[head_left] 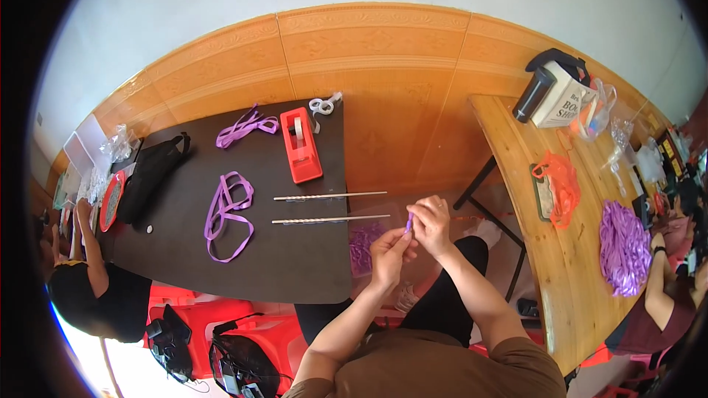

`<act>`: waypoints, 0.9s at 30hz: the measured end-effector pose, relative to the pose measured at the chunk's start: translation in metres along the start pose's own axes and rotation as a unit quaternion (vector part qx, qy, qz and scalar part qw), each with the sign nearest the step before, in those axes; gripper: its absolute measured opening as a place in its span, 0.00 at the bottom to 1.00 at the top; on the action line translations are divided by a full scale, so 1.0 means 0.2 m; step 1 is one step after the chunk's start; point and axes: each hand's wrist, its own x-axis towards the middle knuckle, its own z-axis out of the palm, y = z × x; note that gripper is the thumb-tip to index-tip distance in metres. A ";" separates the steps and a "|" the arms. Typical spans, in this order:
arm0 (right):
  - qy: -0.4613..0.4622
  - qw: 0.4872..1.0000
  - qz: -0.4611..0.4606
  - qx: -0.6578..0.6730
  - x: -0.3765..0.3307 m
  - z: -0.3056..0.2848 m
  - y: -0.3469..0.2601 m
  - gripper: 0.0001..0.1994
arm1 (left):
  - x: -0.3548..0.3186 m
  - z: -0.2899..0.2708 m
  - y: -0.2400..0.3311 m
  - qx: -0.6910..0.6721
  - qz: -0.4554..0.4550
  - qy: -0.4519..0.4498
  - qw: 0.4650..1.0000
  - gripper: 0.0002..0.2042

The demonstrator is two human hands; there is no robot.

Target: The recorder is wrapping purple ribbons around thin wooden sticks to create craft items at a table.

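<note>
Between my two hands, past the dark table's right edge, is a small piece of purple ribbon [408, 224]. My left hand [391, 254] pinches its lower end, and my right hand [432, 225] pinches near its upper end. On the dark table [295, 269], two thin sticks [332, 196] lie side by side with their ends jutting over the edge; each has a pale wrapped stretch. A loose loop of purple ribbon [228, 217] lies left of them, and a folded purple ribbon bundle [247, 127] is farther back. A red tape dispenser [302, 146] stands beyond the sticks.
White tape rolls [322, 106] sit at the back corner, a black bag [155, 180] at left. Across the gap, a wooden table [509, 151] bears a purple ribbon heap [623, 247] and an orange plastic bag [559, 188]. Red stools [273, 335] stand below. Other people work at both sides.
</note>
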 end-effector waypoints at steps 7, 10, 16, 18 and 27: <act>-0.038 0.991 -0.008 0.131 0.29 0.17 0.08 0.09 | 0.18 -0.03 0.06 -0.027 0.091 0.034 0.995 0.08; -0.092 0.976 -0.006 0.195 0.33 0.23 0.13 0.10 | 0.22 -0.05 0.05 -0.080 0.141 0.059 0.985 0.08; -0.151 0.932 0.024 0.329 0.37 0.35 0.14 0.08 | 0.22 -0.08 0.07 -0.125 0.197 0.098 0.967 0.08; -0.155 0.916 0.040 0.367 0.36 0.38 0.15 0.08 | 0.22 -0.09 0.07 -0.125 0.194 0.108 0.967 0.08; -0.192 0.718 0.406 0.531 -0.11 0.44 0.01 0.03 | 0.21 -0.20 -0.03 -0.061 0.168 0.125 0.976 0.06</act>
